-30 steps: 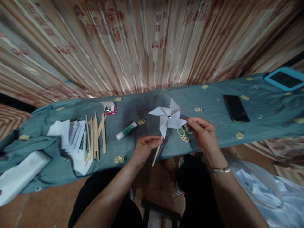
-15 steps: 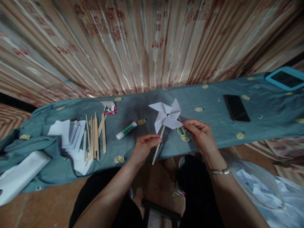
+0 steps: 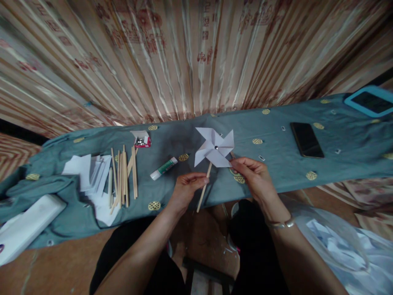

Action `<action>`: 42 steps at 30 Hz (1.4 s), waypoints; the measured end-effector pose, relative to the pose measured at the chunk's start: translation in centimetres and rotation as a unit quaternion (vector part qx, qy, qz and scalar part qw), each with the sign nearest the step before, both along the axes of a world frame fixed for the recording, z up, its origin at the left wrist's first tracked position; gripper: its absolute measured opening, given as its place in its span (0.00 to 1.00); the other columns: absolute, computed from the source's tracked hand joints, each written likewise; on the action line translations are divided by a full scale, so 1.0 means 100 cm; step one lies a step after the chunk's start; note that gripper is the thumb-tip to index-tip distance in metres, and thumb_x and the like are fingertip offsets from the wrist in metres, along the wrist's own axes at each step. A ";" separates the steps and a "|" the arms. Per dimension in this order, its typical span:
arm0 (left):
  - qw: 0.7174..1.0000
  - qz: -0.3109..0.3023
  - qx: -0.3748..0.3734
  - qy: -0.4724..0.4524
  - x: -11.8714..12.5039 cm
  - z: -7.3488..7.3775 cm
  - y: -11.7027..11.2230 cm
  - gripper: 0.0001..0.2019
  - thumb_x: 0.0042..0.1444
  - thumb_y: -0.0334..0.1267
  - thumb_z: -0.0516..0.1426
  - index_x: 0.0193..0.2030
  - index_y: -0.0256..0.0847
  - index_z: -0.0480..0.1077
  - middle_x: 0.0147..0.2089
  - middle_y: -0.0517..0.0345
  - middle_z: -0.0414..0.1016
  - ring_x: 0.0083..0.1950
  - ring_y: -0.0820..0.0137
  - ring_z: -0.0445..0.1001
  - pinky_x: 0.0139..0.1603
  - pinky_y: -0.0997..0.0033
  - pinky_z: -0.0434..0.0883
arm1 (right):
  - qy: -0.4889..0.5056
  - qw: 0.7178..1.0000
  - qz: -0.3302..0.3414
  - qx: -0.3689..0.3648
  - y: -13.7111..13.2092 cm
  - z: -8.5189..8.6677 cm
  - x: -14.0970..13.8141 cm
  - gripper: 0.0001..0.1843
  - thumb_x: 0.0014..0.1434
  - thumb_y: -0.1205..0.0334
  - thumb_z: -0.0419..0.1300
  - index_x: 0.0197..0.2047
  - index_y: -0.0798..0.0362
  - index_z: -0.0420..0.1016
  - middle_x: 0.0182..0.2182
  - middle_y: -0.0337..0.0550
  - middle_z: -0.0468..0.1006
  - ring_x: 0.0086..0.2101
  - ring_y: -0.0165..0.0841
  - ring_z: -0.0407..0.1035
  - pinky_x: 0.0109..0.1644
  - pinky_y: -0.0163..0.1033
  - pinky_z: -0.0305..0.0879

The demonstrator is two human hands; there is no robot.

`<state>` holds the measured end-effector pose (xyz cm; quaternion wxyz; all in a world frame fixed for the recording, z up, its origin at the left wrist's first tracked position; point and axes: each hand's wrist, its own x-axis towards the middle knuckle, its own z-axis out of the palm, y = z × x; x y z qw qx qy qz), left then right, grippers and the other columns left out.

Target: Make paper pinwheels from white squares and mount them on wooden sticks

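Note:
A white paper pinwheel (image 3: 211, 153) on a thin wooden stick is held upright, leaning slightly right, above the cloth. A shiny round pin sits at its centre. My left hand (image 3: 187, 189) pinches the stick below the paper blades. At the lower right blade's tip, the thumb and fingers of my right hand (image 3: 252, 172) are closed together on the paper edge. Beneath that hand lie scissors, mostly hidden, with a bit of handle (image 3: 233, 169) showing. Left of the pinwheel rests a green and white glue stick (image 3: 163, 168).
Several wooden sticks (image 3: 124, 180) lie beside white paper pieces (image 3: 100, 174) on the left. Behind them is an open small box of pins (image 3: 142, 141). A phone (image 3: 306, 139) and a blue-framed tablet (image 3: 371, 101) are on the right. A plastic bag (image 3: 334, 241) stands below the table.
The pinwheel's blades have turned a little about the pin. My right hand has shifted slightly left and down along with the blade tip. My left hand stays on the stick.

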<state>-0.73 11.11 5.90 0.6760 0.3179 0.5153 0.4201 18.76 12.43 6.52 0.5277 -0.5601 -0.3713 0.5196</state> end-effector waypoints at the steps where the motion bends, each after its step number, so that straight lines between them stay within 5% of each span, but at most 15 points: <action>1: 1.000 0.001 0.000 -0.001 0.000 0.000 0.000 0.11 0.35 0.40 0.71 0.28 0.39 0.81 0.27 0.57 0.79 0.29 0.74 0.70 0.35 0.73 0.66 | 0.000 1.000 0.003 0.001 0.000 0.000 -0.001 0.09 0.41 0.54 0.73 0.23 0.49 0.81 0.21 0.36 0.77 0.24 0.27 0.64 0.31 0.35 0.59; 32: 1.000 0.007 -0.018 -0.013 0.002 0.000 0.001 0.12 0.32 0.40 0.71 0.27 0.39 0.82 0.25 0.58 0.78 0.27 0.77 0.68 0.30 0.77 0.64 | -0.008 0.995 0.104 0.008 -0.006 0.001 -0.020 0.12 0.43 0.49 0.72 0.24 0.49 0.83 0.23 0.38 0.79 0.26 0.29 0.65 0.32 0.36 0.60; 42: 1.000 -0.009 -0.017 -0.005 0.003 0.001 -0.002 0.12 0.32 0.40 0.71 0.27 0.39 0.81 0.25 0.58 0.79 0.28 0.75 0.69 0.33 0.75 0.65 | -0.004 0.993 -0.106 0.047 0.011 0.001 0.023 0.13 0.41 0.49 0.74 0.27 0.48 0.82 0.26 0.38 0.80 0.26 0.28 0.67 0.31 0.34 0.62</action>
